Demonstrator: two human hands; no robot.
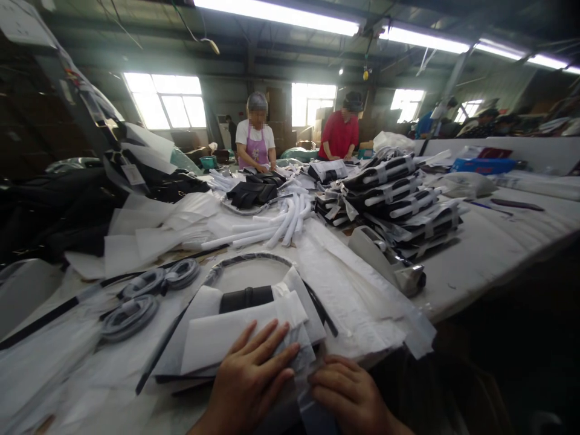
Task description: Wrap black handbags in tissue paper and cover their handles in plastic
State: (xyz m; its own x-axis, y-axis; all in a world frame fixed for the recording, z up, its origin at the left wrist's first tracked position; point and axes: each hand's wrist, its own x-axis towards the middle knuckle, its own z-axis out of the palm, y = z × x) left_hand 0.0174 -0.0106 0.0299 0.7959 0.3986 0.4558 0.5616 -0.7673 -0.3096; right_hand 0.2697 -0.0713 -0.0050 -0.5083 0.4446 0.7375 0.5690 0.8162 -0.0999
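Observation:
A black handbag (247, 298) lies on the table in front of me, its curved handle (254, 256) pointing away. White wrapping sheets (240, 332) cover most of its front. My left hand (256, 368) rests flat on these sheets with the fingers stretched out. At the bag's right lower corner, my right hand (344, 389) has its fingers curled on a thin translucent plastic sheet (312, 405) by the table's front edge. My right fingertips are partly hidden.
Coiled grey straps (131, 317) lie left. White foam tubes (290, 220) and flat plastic bags (344, 290) lie beyond. A tape dispenser (394, 263) stands before stacked wrapped bags (399, 199). Two co-workers (256, 142) stand across the table. Its edge (502, 275) runs along the right.

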